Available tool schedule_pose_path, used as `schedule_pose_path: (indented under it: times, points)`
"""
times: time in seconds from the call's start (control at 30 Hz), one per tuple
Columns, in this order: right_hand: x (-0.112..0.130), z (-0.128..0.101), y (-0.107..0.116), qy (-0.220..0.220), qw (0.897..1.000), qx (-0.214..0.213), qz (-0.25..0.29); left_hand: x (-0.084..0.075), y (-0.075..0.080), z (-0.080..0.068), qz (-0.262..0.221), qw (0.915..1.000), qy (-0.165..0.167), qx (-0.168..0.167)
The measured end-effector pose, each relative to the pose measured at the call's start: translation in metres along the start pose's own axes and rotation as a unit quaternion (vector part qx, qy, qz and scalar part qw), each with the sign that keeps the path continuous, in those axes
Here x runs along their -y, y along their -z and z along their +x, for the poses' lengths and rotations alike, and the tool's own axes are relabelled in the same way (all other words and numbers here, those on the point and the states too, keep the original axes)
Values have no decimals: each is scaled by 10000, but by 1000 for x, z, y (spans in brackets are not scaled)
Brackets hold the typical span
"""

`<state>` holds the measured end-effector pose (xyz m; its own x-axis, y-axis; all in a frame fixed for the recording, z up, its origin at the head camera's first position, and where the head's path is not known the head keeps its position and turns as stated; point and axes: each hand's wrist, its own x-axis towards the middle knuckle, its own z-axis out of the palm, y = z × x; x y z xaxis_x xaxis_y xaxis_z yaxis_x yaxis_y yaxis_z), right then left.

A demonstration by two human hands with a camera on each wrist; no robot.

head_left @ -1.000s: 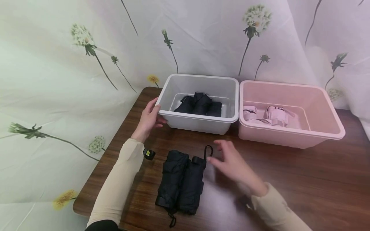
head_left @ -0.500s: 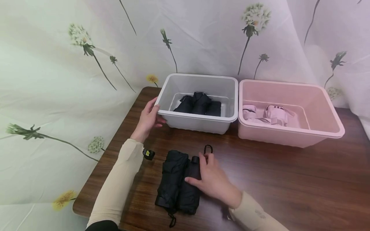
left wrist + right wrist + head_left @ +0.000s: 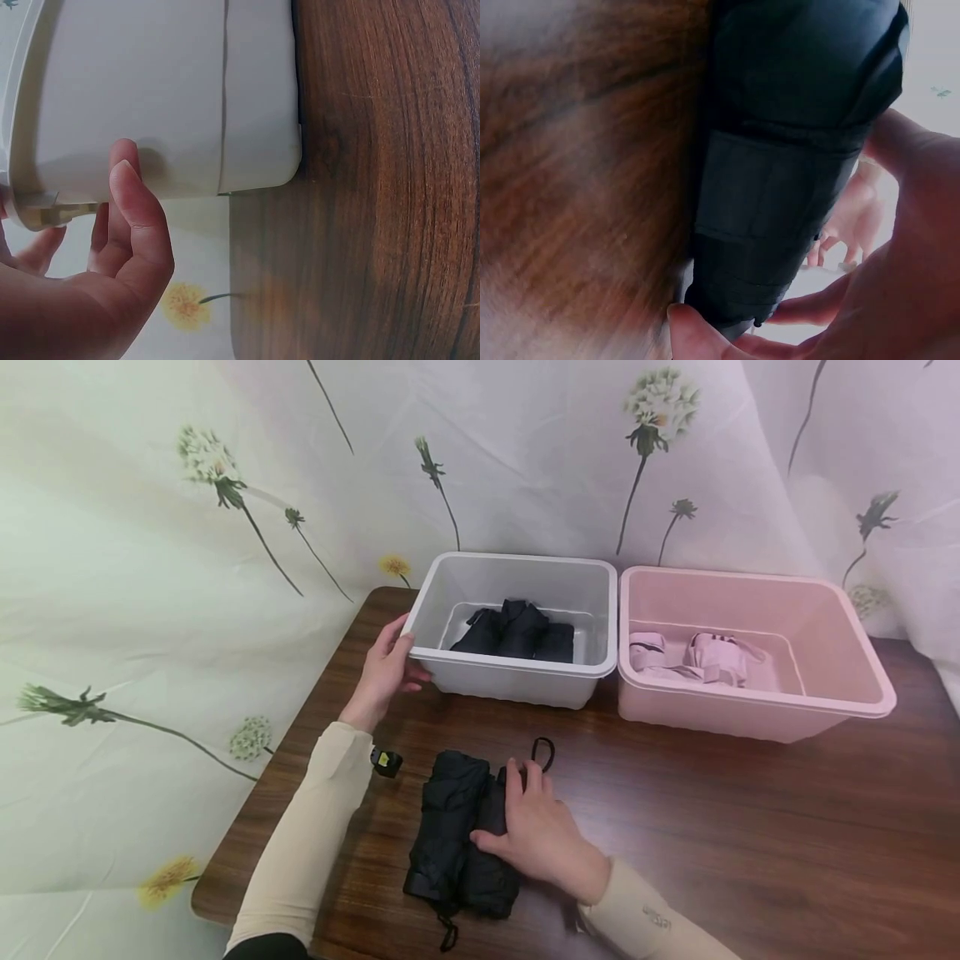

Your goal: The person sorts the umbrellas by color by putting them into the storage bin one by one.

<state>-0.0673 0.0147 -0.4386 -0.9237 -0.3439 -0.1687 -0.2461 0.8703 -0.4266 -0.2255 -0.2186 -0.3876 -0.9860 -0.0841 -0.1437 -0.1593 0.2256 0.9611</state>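
nearest the person, two folded black umbrellas lie side by side on the wooden table [image 3: 750, 827], close to its front edge. the right hand [image 3: 542, 838] lies over the right-hand black umbrella [image 3: 491, 860], fingers reaching forward along its top and thumb tucked in between the two bundles; in the right wrist view the fingers and thumb curl round the dark folded fabric [image 3: 795, 172], so the hand has that umbrella in its grip. the umbrella sits directly under the palm, its handle end and wrist loop [image 3: 543, 752] sticking out just past the fingertips, and its lower end with a dangling cord showing below the heel of the hand. the left-hand black umbrella [image 3: 446, 814] touches it and lies just left of the thumb, uncovered.

a little farther out and to the left, the left hand [image 3: 384, 672] holds the near left corner of the white bin [image 3: 517, 670]. the thumb [image 3: 139, 217] presses against the bin's outer wall and the other fingers hook over the rim, so the hand is closed on that corner. a small black and yellow device [image 3: 386, 762] sits at the left wrist.

inside the white bin lie more folded black umbrellas [image 3: 517, 631]. touching its right side stands a pink bin [image 3: 757, 718] holding folded pink umbrellas [image 3: 701, 662]. behind both hangs a pale curtain printed with dandelions [image 3: 225, 527].
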Motion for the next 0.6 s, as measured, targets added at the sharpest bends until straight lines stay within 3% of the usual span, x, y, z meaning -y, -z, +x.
schedule_pose_path:
  times: [0.27, 0.6]
  points:
    - [-3, 1, 6, -138, 9994, 142, 295, 0, -1, 1, -11, 10000, 33, -10]
    - [-26, -1, 18, -588, 9966, 151, 560, 2, 0, 1, 74, 10000, -8, -47]
